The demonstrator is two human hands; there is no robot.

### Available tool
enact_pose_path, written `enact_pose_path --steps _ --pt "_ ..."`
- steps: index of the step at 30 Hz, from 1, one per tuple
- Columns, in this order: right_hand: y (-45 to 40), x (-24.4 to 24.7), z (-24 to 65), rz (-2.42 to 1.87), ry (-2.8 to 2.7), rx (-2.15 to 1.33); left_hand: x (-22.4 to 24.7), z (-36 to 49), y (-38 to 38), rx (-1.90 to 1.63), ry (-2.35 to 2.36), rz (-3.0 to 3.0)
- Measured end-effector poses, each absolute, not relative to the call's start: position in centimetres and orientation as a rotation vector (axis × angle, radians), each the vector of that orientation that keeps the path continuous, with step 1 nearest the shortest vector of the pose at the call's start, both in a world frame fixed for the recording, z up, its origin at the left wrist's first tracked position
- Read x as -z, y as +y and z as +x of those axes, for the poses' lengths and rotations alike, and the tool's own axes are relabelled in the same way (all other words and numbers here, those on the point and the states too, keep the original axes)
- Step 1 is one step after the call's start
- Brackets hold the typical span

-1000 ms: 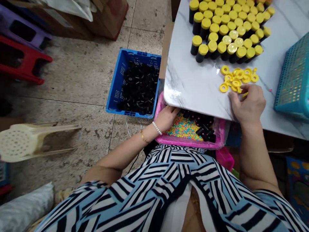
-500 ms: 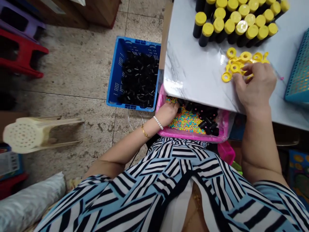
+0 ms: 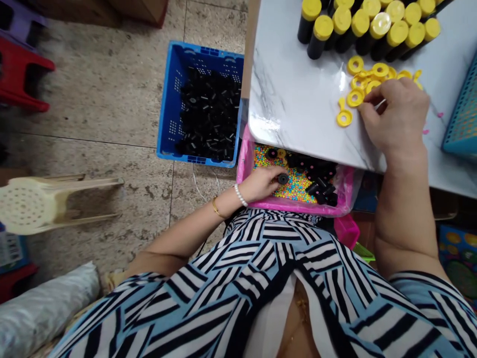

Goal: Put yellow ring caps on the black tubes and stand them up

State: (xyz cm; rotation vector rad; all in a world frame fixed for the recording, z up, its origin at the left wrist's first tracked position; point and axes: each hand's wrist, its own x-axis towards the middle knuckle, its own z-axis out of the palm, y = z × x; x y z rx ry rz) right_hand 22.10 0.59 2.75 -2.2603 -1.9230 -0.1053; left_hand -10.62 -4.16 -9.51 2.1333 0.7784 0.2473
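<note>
My left hand (image 3: 264,184) is over the pink tray (image 3: 249,205), its fingers closed on a small black cylinder (image 3: 283,178) whose round end faces up. Beneath it lie many small multicoloured beads (image 3: 302,193). More black cylinders (image 3: 321,188) rest on the beads at the tray's right side. On the white table, my right hand (image 3: 400,117) has thumb and forefinger pinched at the edge of a yellow ring (image 3: 355,97). Other yellow rings with small tabs (image 3: 380,70) are heaped beyond it, partly hidden by the hand. One tabbed ring (image 3: 344,118) lies apart, nearer me.
Rows of black tubes with yellow caps (image 3: 342,20) stand at the back of the marbled white table (image 3: 294,84). A blue crate (image 3: 164,114) of black pieces sits on the floor to the left. A turquoise basket (image 3: 462,117) is at the right; a cream stool (image 3: 33,204) lies far left.
My left hand has moved right and nearer me within the tray, and the black cylinder now shows in its fingers. Near my right hand, the yellow rings have spread toward the left.
</note>
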Motion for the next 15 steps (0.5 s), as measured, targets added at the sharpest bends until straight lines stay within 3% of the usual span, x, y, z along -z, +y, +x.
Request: enact_pose_path --steps 9,13,15 --pt "-0.5 -2.7 22.6 -2.213 -1.894 0.275 8.9 -11.1 -5.1 -0.440 0.852 2.024" --pt "-4.8 -4.5 18.1 -1.945 -1.876 0.387 9.0 -11.7 -5.2 -0.424 0.932 2.073" --pt "-7.3 -4.0 14.4 -1.806 -1.919 0.237 9.3 -11.8 -5.3 -0.355 1.053 2.185"
